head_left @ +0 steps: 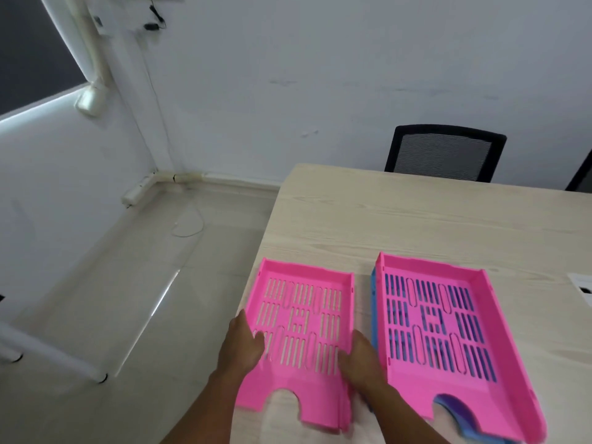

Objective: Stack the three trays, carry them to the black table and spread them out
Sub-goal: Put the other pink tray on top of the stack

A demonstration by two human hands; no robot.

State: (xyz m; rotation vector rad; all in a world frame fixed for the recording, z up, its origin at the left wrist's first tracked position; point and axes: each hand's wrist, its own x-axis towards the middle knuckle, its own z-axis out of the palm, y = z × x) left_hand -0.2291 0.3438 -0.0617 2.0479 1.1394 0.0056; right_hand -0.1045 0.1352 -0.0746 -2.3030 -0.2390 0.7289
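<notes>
A pink slotted tray [307,280] lies at the left end of the light wooden table [416,216]. My left hand [242,344] grips its left wall, thumb inside. My right hand [363,357] grips its right wall. To the right, a second pink tray [448,382] sits stacked on a blue tray [373,302], of which only the left edge and a bit at the front notch show.
A black mesh chair [445,152] stands behind the table's far edge, and part of another chair [581,174] at the right. A white paper [581,286] lies at the table's right edge. Left of the table is pale tiled floor with a white table leg [48,354].
</notes>
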